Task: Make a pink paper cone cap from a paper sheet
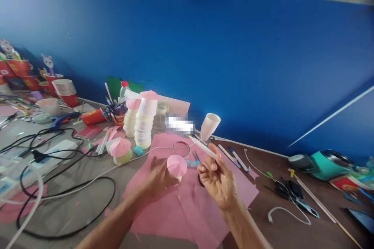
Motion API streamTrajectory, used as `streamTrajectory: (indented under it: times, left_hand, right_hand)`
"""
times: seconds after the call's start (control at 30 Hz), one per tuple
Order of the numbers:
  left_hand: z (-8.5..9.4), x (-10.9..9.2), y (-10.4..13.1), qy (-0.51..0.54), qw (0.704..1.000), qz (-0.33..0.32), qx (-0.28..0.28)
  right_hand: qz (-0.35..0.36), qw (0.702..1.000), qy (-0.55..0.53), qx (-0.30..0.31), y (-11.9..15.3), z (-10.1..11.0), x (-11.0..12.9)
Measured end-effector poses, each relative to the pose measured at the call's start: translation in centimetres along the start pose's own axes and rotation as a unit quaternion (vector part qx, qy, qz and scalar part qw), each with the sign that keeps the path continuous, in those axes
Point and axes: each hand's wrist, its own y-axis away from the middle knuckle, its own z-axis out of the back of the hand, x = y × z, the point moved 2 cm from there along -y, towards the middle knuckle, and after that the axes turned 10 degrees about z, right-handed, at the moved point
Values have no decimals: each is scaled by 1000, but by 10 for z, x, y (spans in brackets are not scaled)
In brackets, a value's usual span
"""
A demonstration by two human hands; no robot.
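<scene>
My left hand (159, 175) is closed around a small paper cup piece topped with a pink paper cone (177, 165); the fingers hide most of the cup. My right hand (218, 181), raised to the right of it, pinches a white marker (204, 147) whose yellowish tip points up and left. Both hands are over pink paper sheets (166, 218). Between them lie blue-handled scissors (193, 162), partly hidden by my right hand. To the left sits another pink-topped piece (120, 150), with a taller pink-capped white cup stack (144, 124) behind it.
A white paper cup (209, 126) stands near the blue wall (233, 54). Markers (239, 159) lie right of the paper. Black cables (112, 202) and a power strip (55, 155) spread across the left. A turquoise container (329, 165) is at the far right.
</scene>
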Motion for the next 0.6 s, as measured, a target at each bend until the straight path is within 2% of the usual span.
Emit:
streamTrajectory:
  times: [0.17,0.37,0.43,0.53,0.6]
  left_hand:
    - [-1,2,-2,0,999,34,19]
    - [-6,9,-2,26,999,43,11]
    - [-6,10,-1,30,999,39,5]
    - [-5,9,-2,34,999,31,-1]
    - [-3,8,-4,37,999,30,-2]
  right_hand:
    - [42,996,76,32,3,-4,15]
    - [99,980,168,-26,17,9,-8]
    - [106,976,190,-21,20,14,-15]
    - [161,956,238,51,23,18,-20]
    - [228,919,299,116,24,19,-22]
